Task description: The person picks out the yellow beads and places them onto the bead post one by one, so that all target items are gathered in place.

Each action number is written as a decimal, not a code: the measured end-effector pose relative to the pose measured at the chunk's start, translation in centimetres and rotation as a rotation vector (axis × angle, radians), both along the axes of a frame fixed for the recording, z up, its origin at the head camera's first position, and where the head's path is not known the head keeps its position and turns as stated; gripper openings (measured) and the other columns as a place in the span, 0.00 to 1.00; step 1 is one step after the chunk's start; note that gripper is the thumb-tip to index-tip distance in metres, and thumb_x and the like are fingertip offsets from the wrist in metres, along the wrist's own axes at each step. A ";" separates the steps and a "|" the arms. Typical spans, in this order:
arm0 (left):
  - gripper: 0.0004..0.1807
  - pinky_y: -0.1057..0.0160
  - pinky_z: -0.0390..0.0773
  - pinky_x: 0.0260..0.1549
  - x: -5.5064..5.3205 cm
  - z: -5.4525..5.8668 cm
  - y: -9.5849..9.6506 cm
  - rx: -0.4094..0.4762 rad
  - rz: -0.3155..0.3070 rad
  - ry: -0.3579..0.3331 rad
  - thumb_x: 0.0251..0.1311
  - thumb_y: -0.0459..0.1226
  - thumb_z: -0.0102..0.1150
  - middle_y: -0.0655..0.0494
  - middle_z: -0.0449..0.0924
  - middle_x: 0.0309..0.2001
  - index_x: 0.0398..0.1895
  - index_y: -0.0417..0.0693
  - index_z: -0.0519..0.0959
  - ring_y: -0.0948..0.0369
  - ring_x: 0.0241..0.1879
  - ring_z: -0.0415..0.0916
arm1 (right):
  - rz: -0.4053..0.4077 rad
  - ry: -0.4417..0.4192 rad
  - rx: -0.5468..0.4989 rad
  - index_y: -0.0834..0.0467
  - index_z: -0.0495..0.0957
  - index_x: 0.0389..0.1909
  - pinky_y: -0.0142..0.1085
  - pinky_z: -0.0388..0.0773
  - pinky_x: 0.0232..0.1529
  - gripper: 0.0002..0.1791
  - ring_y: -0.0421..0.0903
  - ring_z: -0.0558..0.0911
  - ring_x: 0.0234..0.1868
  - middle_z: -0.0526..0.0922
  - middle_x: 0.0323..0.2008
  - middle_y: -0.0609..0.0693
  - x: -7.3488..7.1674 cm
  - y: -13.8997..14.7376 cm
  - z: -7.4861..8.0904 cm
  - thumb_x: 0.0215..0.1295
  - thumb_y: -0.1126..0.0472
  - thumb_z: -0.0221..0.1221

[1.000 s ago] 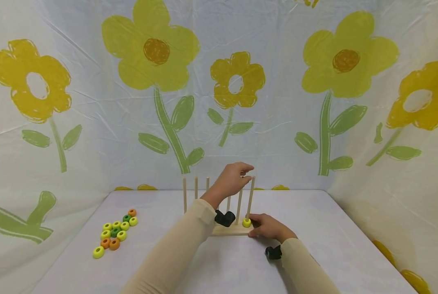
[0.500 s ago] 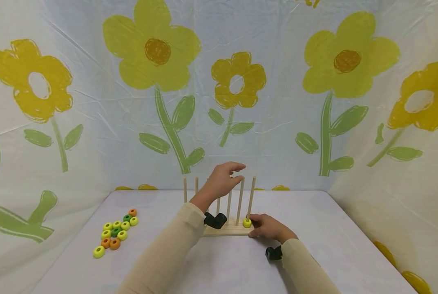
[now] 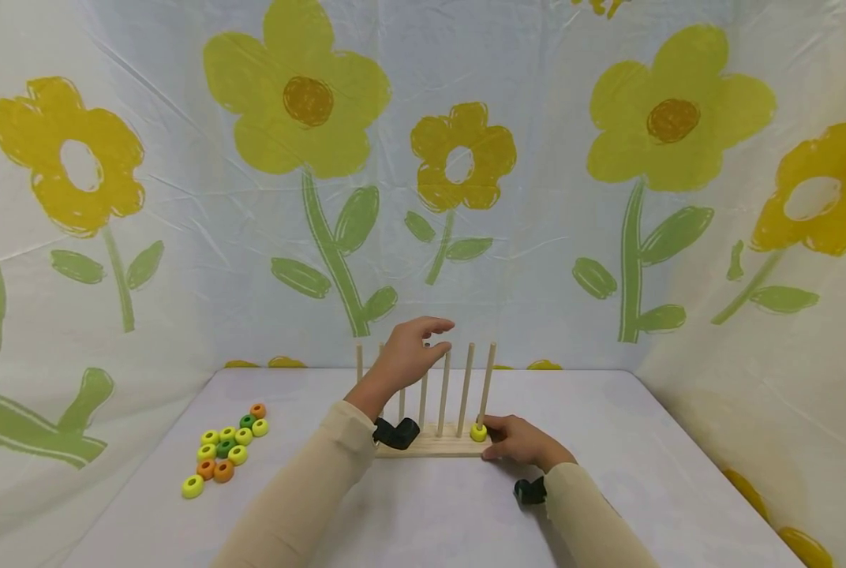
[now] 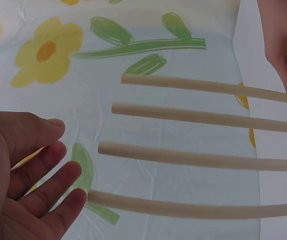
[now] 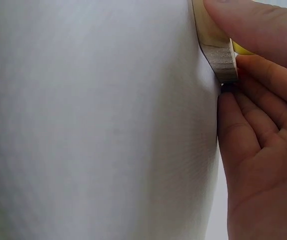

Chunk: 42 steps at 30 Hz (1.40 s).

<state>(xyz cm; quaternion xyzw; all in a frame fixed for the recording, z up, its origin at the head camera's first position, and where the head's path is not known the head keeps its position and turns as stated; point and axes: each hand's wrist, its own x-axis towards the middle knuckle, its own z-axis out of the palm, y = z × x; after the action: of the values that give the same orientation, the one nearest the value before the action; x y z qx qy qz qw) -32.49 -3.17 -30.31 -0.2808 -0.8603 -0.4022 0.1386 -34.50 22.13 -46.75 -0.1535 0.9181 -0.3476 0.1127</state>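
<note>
A wooden peg rack [image 3: 437, 450] with several upright pegs stands on the table in the head view. One yellow bead [image 3: 478, 432] sits at the foot of its rightmost peg. My right hand [image 3: 524, 442] grips the right end of the base, and in the right wrist view the thumb and fingers lie around the wooden base end [image 5: 222, 62]. Over the pegs, towards the left part of the rack, hovers my left hand [image 3: 405, 355]. Its fingers are relaxed and hold nothing; in the left wrist view the fingertips [image 4: 76, 197] are right by the tip of a peg [image 4: 183, 207].
On the left of the table [image 3: 288, 489] lies a cluster of yellow, orange and green beads [image 3: 226, 449]. A flower-printed cloth [image 3: 537, 260] hangs behind and around the table. Black wrist cameras [image 3: 398, 433] are worn on both wrists.
My left hand has moved left along the peg tops, from near the rightmost peg towards the middle and left pegs. The right hand stays at the base end.
</note>
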 end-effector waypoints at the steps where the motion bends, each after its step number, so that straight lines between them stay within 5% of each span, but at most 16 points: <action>1: 0.19 0.52 0.77 0.55 0.1 0.0 -0.1 0.001 0.009 0.000 0.67 0.39 0.57 0.55 0.78 0.60 0.61 0.53 0.77 0.51 0.59 0.75 | 0.004 0.004 0.001 0.54 0.73 0.65 0.58 0.65 0.65 0.36 0.48 0.73 0.53 0.77 0.60 0.53 0.0 0.0 0.1 0.52 0.56 0.71; 8: 0.19 0.52 0.77 0.56 0.4 0.0 -1.3 -0.012 0.050 0.013 0.66 0.39 0.58 0.54 0.79 0.59 0.60 0.51 0.77 0.53 0.60 0.74 | -0.005 0.018 -0.010 0.55 0.74 0.64 0.58 0.64 0.65 0.36 0.49 0.72 0.54 0.76 0.61 0.54 0.2 0.0 0.3 0.51 0.58 0.71; 17: 0.18 0.51 0.78 0.53 0.9 0.1 -2.9 -0.003 0.088 0.043 0.65 0.40 0.59 0.53 0.81 0.56 0.58 0.49 0.79 0.54 0.57 0.77 | 0.039 0.058 0.050 0.54 0.77 0.59 0.42 0.71 0.48 0.31 0.46 0.72 0.41 0.81 0.44 0.47 0.3 0.2 1.2 0.51 0.59 0.72; 33: 0.19 0.49 0.78 0.53 1.6 -0.1 -6.1 -0.029 0.145 0.082 0.65 0.42 0.59 0.53 0.82 0.54 0.58 0.50 0.79 0.52 0.55 0.78 | 0.064 0.042 0.097 0.52 0.77 0.56 0.40 0.68 0.41 0.27 0.45 0.71 0.38 0.77 0.36 0.46 0.3 -0.4 1.4 0.53 0.60 0.70; 37: 0.19 0.48 0.78 0.53 1.8 -0.2 -7.0 -0.026 0.156 0.078 0.65 0.43 0.59 0.53 0.82 0.54 0.58 0.50 0.79 0.52 0.55 0.79 | 0.075 0.068 0.137 0.53 0.77 0.58 0.49 0.73 0.55 0.29 0.48 0.76 0.47 0.81 0.47 0.51 0.3 -0.4 1.3 0.53 0.58 0.71; 42: 0.19 0.47 0.77 0.54 2.2 -0.1 -8.0 -0.019 0.167 0.071 0.65 0.43 0.59 0.51 0.83 0.54 0.58 0.50 0.79 0.52 0.56 0.78 | 0.074 0.070 0.150 0.55 0.74 0.62 0.58 0.64 0.66 0.33 0.54 0.73 0.62 0.78 0.60 0.54 0.4 -0.3 1.1 0.54 0.56 0.71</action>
<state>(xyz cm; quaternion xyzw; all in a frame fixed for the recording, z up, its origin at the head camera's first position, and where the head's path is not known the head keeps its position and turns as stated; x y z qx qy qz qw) -30.26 -11.18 -30.38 -0.2233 -0.8790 -0.3710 0.1996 -34.12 21.83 -45.68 -0.1906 0.9386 -0.2680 0.1043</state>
